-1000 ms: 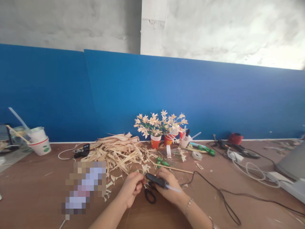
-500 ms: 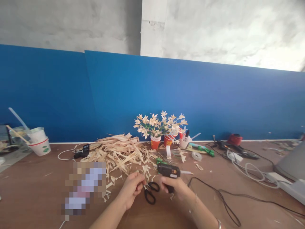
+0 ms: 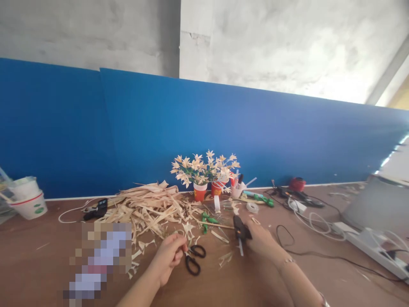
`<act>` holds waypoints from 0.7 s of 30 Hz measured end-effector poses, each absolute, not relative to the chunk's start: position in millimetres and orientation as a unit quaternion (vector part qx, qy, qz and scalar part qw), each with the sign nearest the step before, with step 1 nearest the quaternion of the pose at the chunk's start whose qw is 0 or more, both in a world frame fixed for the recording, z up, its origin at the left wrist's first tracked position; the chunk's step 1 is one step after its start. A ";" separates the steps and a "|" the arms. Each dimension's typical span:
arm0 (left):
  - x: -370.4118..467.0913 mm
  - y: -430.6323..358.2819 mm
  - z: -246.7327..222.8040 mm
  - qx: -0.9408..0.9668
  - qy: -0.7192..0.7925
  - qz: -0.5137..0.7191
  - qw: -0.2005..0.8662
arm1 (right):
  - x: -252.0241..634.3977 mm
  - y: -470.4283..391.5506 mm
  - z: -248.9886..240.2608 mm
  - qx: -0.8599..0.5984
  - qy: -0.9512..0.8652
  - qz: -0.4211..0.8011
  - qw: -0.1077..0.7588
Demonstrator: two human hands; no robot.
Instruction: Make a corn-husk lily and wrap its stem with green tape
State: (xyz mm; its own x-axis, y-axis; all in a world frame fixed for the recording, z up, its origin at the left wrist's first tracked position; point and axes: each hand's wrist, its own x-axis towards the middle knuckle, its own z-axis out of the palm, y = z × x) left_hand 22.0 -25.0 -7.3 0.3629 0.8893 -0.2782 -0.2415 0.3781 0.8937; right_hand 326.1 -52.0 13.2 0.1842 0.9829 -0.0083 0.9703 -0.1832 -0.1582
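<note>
My left hand (image 3: 169,258) is closed in a pinch, and whatever its fingertips hold is too small to make out. Beside those fingers lie scissors (image 3: 193,265) with black handles, their blades mostly hidden by the hand. My right hand (image 3: 260,238) is wrapped round a black glue gun (image 3: 240,228), which is turned with a whitish glue stick (image 3: 240,247) poking out toward me. Pale cut scraps (image 3: 188,230) and a green-wrapped piece (image 3: 209,221) lie between the hands and the flower cups.
A heap of dry husk strips (image 3: 147,204) spreads at back left. Pale flowers (image 3: 204,168) stand in red paper cups (image 3: 200,192). A tape roll (image 3: 252,207), a power strip (image 3: 367,247) and a black cord (image 3: 335,259) lie rightward. A white cup (image 3: 30,204) stands far left.
My right hand has moved right and away from the left hand, turning the glue gun so its stick points toward me. The left hand stays pinched by the scissors. The view has swung right.
</note>
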 end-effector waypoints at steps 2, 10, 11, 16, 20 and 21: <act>22.7 -24.7 -8.2 0.403 0.406 0.396 0.718 | 328.1 -54.8 4.9 -0.780 -0.622 0.068 0.022; 22.9 -24.4 -4.6 0.403 0.398 0.397 0.722 | 262.0 -37.7 23.7 -0.688 -0.723 -0.010 0.066; 22.8 -24.3 -4.6 0.403 0.396 0.397 0.723 | 251.1 -32.1 22.2 -0.639 -0.766 0.009 0.078; 23.7 -24.0 -6.0 0.400 0.385 0.396 0.731 | 222.9 -8.7 3.6 -0.565 -0.817 -0.016 0.119; 24.8 -24.5 -5.0 0.393 0.377 0.397 0.739 | 223.4 4.4 2.4 -0.542 -0.778 0.097 0.304; 24.9 -24.7 -4.5 0.390 0.376 0.399 0.740 | 223.8 7.4 4.3 -0.532 -0.739 0.168 0.378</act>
State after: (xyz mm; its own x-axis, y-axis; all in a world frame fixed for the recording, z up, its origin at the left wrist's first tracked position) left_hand 24.9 -24.7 -4.5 0.3988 0.8838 -0.2449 -0.2978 0.3773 0.8769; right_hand 223.8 7.4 4.3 -0.1476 0.9134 0.3794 0.6600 0.3767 -0.6500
